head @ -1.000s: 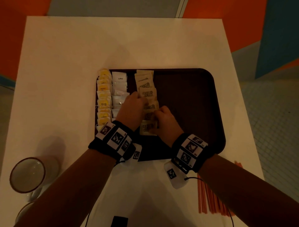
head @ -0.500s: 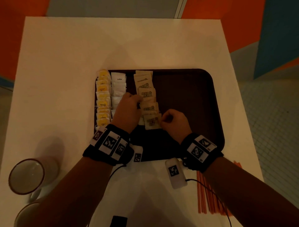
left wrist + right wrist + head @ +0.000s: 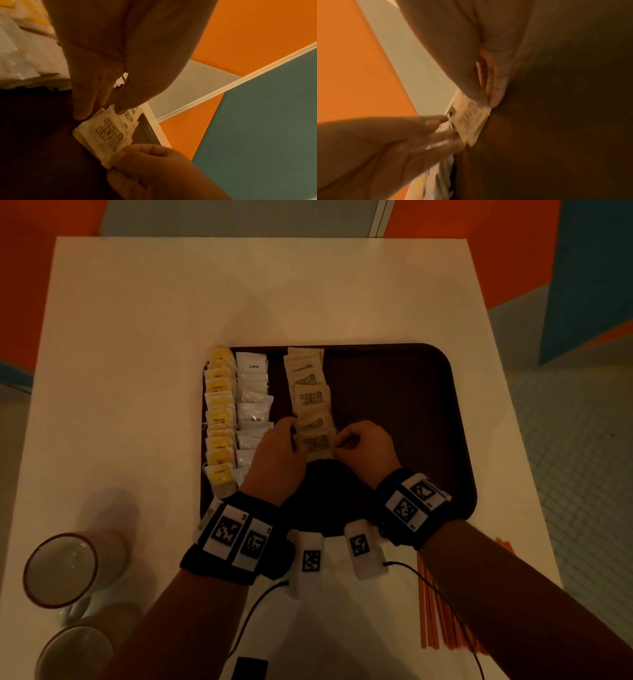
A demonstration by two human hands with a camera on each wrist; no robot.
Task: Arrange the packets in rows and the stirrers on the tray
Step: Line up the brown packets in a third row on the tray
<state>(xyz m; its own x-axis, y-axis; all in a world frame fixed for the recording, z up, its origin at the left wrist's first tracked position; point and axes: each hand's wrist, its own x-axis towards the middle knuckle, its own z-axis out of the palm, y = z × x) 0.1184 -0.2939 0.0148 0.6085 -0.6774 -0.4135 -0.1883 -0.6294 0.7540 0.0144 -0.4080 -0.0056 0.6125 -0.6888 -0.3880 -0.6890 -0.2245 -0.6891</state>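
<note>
A dark brown tray holds three rows at its left: yellow packets, white coffee packets and tan sugar packets. The nearest tan sugar packet lies at the row's near end between both hands. My left hand touches its left edge with straight fingers. My right hand pinches its right corner between thumb and finger. Orange stirrers lie on the white table to the right of my right forearm, off the tray.
Two cups stand at the table's near left corner. A small black object sits at the near edge. The tray's right half is bare. The table ends close beyond the stirrers on the right.
The near tan packet has slid a little away from me, up against the row. My right hand followed it and now pinches its right corner. My left hand stayed along the row's left edge.
</note>
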